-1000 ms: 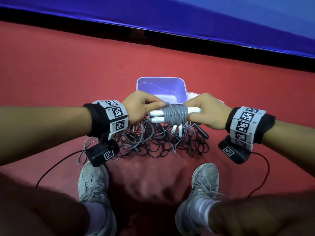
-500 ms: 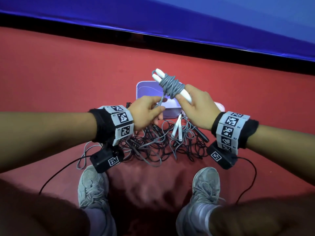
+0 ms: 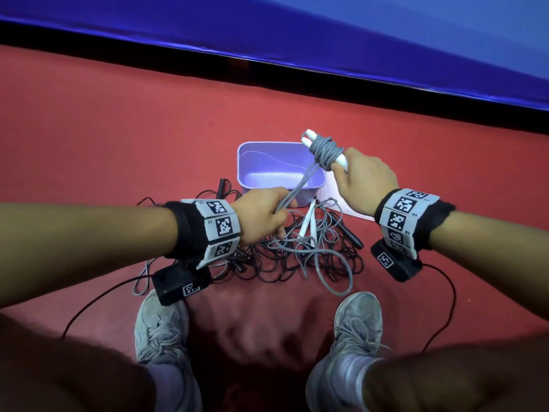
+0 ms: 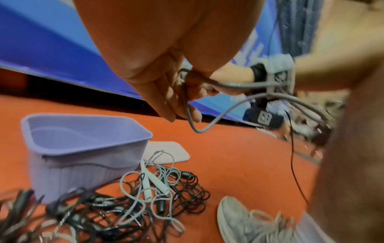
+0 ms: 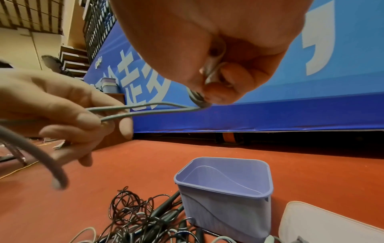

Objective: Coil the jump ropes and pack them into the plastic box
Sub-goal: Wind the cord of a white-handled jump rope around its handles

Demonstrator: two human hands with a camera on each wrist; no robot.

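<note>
My right hand [image 3: 361, 176] grips the white handles of a grey jump rope [image 3: 322, 151], its cord wound around them, above the far right corner of the lilac plastic box [image 3: 255, 162]. Two grey strands run taut from that bundle down to my left hand [image 3: 267, 215], which pinches them just in front of the box. In the right wrist view my left hand's fingers [image 5: 87, 118] pinch the doubled cord [image 5: 145, 109]. The box [image 5: 226, 195] stands open with nothing inside. A tangle of black and grey ropes [image 3: 297, 251] with two white handles [image 3: 307, 223] lies on the floor before it.
The box lid [image 3: 341, 200] lies flat to the right of the box. My two grey shoes [image 3: 162, 331] stand just behind the rope pile on the red floor. A blue padded wall [image 3: 297, 40] runs along the far side.
My right hand has lifted the wound bundle up and away over the box. My left hand has let go of the bundle, drawn back, and now pulls the trailing strands taut.
</note>
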